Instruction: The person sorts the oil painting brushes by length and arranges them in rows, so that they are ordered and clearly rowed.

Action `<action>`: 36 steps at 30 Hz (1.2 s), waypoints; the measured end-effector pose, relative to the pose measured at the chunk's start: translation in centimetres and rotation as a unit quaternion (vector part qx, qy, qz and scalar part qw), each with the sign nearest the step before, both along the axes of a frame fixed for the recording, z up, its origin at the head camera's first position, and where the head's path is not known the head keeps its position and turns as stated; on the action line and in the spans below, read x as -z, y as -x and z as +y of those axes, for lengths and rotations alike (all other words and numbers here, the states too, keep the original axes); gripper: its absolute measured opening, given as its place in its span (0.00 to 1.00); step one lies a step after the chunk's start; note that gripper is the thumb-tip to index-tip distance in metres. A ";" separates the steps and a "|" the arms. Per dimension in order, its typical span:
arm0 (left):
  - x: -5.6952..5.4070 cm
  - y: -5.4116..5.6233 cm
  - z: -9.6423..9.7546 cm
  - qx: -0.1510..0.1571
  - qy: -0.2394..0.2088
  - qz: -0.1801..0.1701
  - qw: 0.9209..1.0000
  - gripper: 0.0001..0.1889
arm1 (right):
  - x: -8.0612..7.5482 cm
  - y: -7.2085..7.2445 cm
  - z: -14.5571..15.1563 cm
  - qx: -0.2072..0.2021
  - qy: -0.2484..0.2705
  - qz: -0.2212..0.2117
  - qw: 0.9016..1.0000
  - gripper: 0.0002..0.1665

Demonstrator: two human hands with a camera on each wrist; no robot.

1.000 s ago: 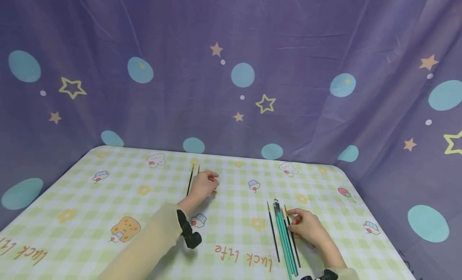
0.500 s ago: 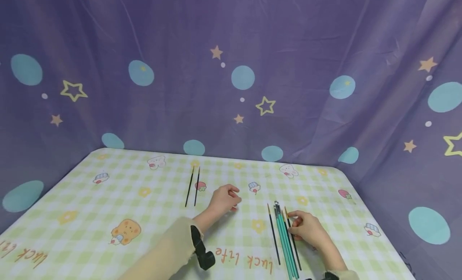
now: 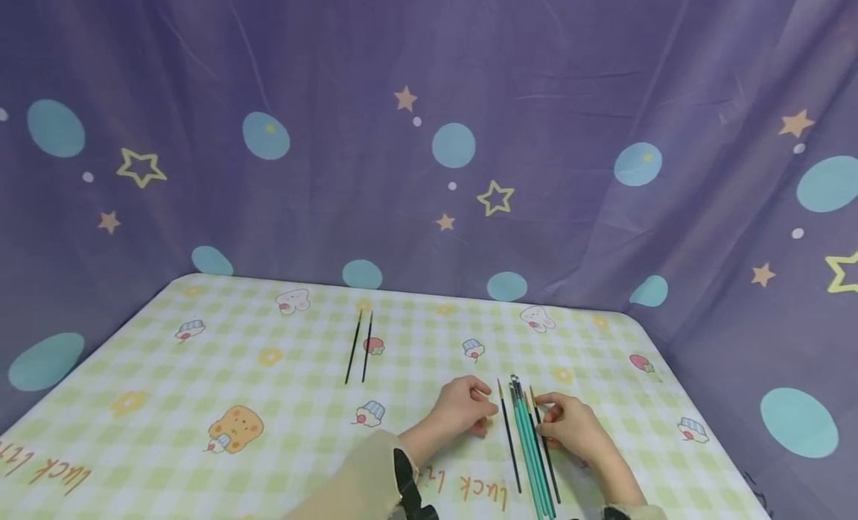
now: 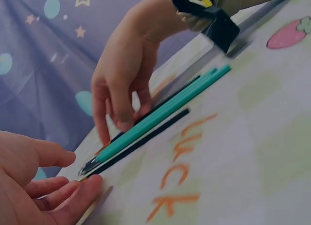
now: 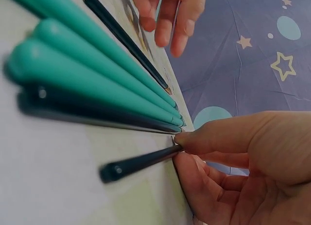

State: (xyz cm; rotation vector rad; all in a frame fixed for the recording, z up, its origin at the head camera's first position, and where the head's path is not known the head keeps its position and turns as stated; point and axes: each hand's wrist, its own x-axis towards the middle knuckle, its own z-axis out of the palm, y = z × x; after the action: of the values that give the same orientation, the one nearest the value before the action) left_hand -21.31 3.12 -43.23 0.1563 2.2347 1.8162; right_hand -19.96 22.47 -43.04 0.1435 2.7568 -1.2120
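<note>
In the head view my left hand [image 3: 464, 405] hovers just left of a bunch of paintbrushes, fingers loosely bent and holding nothing. Nearest to it lies a thin black paintbrush [image 3: 509, 438], set a little apart from the bunch. Several teal paintbrushes [image 3: 532, 453] lie side by side in the middle, with another dark brush along them. At the bunch's right side my right hand [image 3: 575, 427] pinches a black paintbrush [image 5: 141, 163] near its bristle end between thumb and finger. In the right wrist view that brush's handle end points away from the hand.
Two thin black paintbrushes [image 3: 353, 349] lie parallel farther back on the left. A checked green and white tablecloth [image 3: 167, 401] with printed figures covers the table. Behind it hangs a purple curtain [image 3: 335, 170].
My left hand has moved right and toward me, away from the two thin brushes at the back, to beside the bunch. The right hand has stayed in place on its brush.
</note>
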 end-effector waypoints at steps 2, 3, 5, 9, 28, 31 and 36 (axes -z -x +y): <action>0.0 -0.4 0.5 0.006 -0.006 -0.011 1.000 0.14 | 0.0 0.0 0.0 0.001 0.002 0.000 1.000 0.26; 0.1 -0.5 0.8 0.007 -0.008 -0.015 1.000 0.13 | 0.1 0.1 0.0 0.001 0.003 0.000 1.000 0.26; 0.1 -0.7 1.2 0.006 -0.004 -0.017 1.000 0.13 | 0.1 0.1 0.0 0.001 0.004 0.001 1.000 0.25; 0.3 -0.9 1.9 -0.005 0.019 -0.008 1.000 0.14 | 0.1 0.1 0.0 0.001 0.003 0.003 1.000 0.25; 0.1 -1.4 3.1 -0.010 0.236 0.114 0.965 0.22 | -0.1 -0.2 -0.1 -0.003 0.000 0.004 1.000 0.26; 0.1 -1.4 3.4 -0.016 0.262 0.123 0.957 0.23 | 0.0 -0.2 0.0 -0.002 -0.001 0.007 1.000 0.25; 0.1 -1.3 3.6 -0.016 0.281 0.131 0.951 0.25 | -0.1 -0.1 -0.1 -0.002 -0.003 0.004 1.000 0.25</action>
State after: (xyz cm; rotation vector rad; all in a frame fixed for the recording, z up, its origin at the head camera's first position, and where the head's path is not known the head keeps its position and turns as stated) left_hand -19.97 6.71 -43.30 0.2611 2.8528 1.1519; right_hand -19.84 22.35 -42.95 0.1326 2.7670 -1.2050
